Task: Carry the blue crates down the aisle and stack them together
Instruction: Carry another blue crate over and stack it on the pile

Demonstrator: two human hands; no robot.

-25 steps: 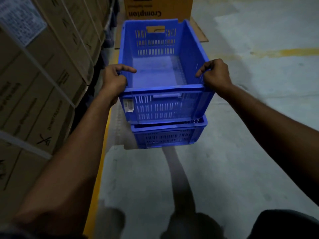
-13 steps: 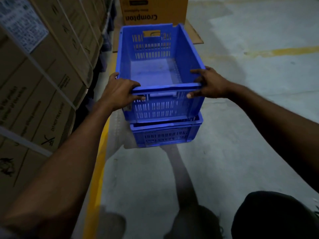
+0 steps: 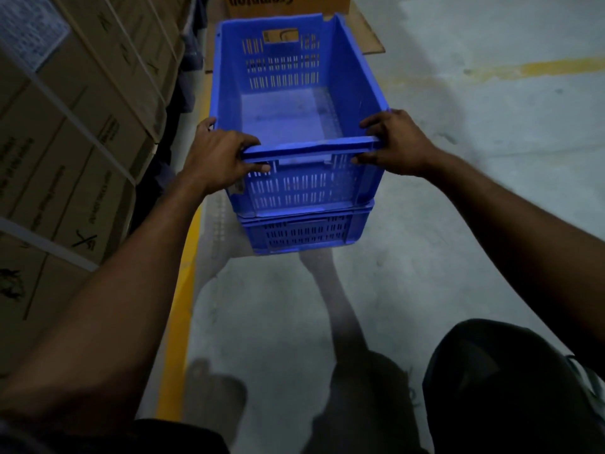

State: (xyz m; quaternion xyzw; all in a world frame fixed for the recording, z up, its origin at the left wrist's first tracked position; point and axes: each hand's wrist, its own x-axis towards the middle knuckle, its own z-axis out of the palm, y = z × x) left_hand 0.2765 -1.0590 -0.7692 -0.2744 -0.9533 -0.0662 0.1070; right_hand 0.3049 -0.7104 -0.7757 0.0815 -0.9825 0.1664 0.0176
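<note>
Towering left of the upper blue crate (image 3: 294,188), a wall of strapped brown cartons (image 3: 82,142) fills that side. Grey concrete floor (image 3: 491,158) spreads to the crate's right and on its near side. The crate itself is empty and upright, its base seated on the rim of the lower blue crate (image 3: 304,234) directly beneath. Beyond its far wall stands a Crompton box (image 3: 288,3). A yellow line (image 3: 176,322) runs along the floor at the crate's left. The left hand (image 3: 216,158) grips the crate's near rim at the left corner, fingers curled over the edge. The right hand (image 3: 396,142) grips the same rim at the right corner, fingers wrapped round it.
</note>
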